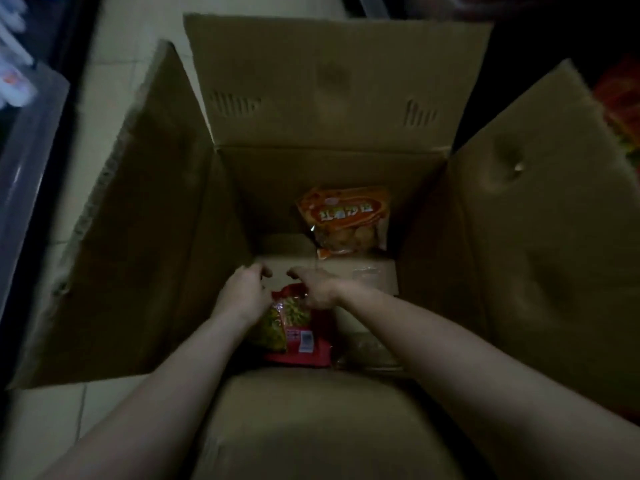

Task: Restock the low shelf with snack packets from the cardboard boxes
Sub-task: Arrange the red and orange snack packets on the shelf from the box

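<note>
Both hands are deep in the open cardboard box (346, 174), so the step in hand looks like picking out stock. The left hand (244, 292) and right hand (317, 289) sit close together over a red packet (298, 334) lying just below them; the fingers are curled, but in the dim light whether they grip it cannot be told. An orange packet (344, 220) leans on the far wall beyond the hands. Next comes a firm hold, then a lift clear of the flaps.
</note>
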